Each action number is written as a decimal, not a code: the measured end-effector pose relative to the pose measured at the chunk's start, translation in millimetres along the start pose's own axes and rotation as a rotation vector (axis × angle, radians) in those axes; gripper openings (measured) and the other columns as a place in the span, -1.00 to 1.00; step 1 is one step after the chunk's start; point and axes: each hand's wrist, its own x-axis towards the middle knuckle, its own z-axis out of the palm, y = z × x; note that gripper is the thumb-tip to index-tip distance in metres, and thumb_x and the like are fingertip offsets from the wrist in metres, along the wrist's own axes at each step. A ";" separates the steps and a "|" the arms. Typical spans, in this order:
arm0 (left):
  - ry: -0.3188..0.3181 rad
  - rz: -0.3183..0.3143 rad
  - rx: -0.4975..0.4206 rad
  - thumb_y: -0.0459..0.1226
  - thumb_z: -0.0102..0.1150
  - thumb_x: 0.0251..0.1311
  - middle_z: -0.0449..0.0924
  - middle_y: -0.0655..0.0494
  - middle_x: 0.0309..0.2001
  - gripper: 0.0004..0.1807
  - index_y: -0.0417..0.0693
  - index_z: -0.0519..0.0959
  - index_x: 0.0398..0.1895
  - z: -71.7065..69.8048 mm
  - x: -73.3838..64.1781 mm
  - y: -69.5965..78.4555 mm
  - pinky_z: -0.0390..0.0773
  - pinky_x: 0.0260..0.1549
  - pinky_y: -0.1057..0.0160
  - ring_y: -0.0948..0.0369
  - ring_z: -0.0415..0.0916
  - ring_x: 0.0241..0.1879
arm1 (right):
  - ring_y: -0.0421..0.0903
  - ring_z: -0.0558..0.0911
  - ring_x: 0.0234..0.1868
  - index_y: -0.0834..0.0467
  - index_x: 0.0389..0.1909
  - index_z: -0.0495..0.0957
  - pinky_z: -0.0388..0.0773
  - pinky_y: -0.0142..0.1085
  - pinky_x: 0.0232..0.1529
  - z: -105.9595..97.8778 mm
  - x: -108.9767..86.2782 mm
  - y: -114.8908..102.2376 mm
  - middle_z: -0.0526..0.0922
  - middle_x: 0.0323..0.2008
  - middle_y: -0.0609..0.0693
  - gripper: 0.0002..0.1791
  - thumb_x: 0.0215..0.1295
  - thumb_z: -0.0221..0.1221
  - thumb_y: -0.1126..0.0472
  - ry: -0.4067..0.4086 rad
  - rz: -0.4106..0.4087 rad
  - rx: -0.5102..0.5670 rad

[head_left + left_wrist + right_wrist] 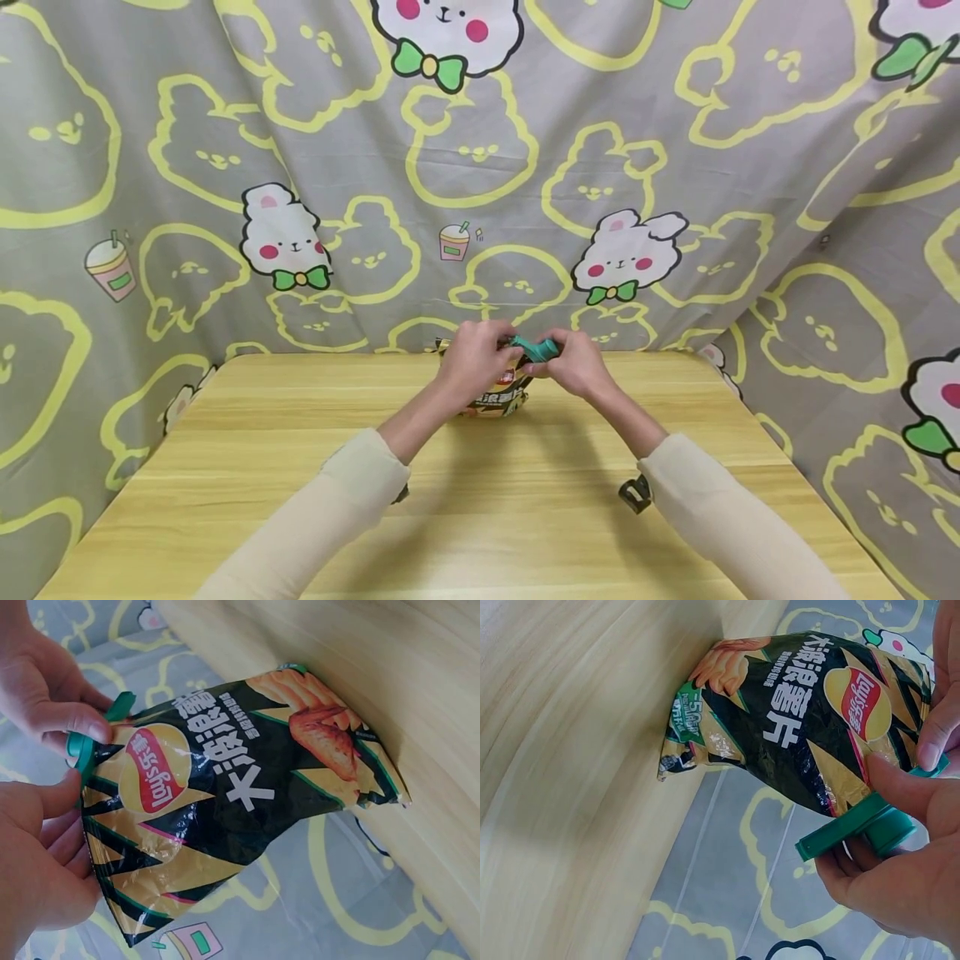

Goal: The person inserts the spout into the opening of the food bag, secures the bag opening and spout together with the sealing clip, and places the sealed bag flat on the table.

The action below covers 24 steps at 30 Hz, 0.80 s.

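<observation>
A black and gold Lay's potato chip bag (495, 400) stands on the table, its lower end touching the tabletop. A green bag clip with a round spout-like part (840, 831) lies across the bag's top edge, sticking out past one corner. With thumb and fingers my left hand (477, 360) grips the bag's top (105, 847) beside the clip. My right hand (577, 367) pinches the clip (536, 349), thumb on one side and fingers round the spout part. In the right wrist view, the left hand's thumb (930, 750) rests near the clip's far end; part of the clip is hidden.
The light wooden table (300, 500) spreads out before me. A grey curtain (360, 150) with yellow outlines and cartoon rabbits hangs behind its far edge and on both sides. A dark strap-like piece (636, 493) sits at the right cuff.
</observation>
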 end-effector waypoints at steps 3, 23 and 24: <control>0.019 -0.008 -0.001 -0.25 0.41 0.23 0.80 0.04 -0.29 -0.83 -0.13 0.74 -0.17 -3.6 -3.6 -1.1 0.51 -0.55 0.42 0.32 0.60 -0.51 | -0.04 0.58 -0.36 0.23 -0.06 0.66 0.48 -0.30 -0.35 -0.7 -1.4 -0.2 0.72 -0.28 0.14 -0.58 0.06 0.52 0.20 0.005 -0.013 -0.024; 0.182 -0.078 0.013 -0.27 0.31 0.33 0.80 0.03 -0.26 -0.76 -0.08 0.69 0.02 -43.7 -24.9 -29.3 0.53 -0.55 0.28 0.24 0.62 -0.54 | 0.20 0.67 0.04 0.35 0.13 0.55 0.64 0.00 0.01 -8.7 -16.2 22.9 0.70 -0.03 0.26 -0.41 0.19 0.45 0.09 -0.002 0.008 -0.087; 0.187 -0.085 0.012 -0.28 0.30 0.34 0.80 0.03 -0.27 -0.78 -0.08 0.70 0.01 -45.3 -26.0 -31.7 0.54 -0.54 0.30 0.26 0.61 -0.55 | 0.19 0.67 0.03 0.35 0.12 0.56 0.64 0.00 0.00 -9.0 -16.7 24.4 0.70 -0.03 0.27 -0.42 0.19 0.45 0.08 -0.003 0.002 -0.095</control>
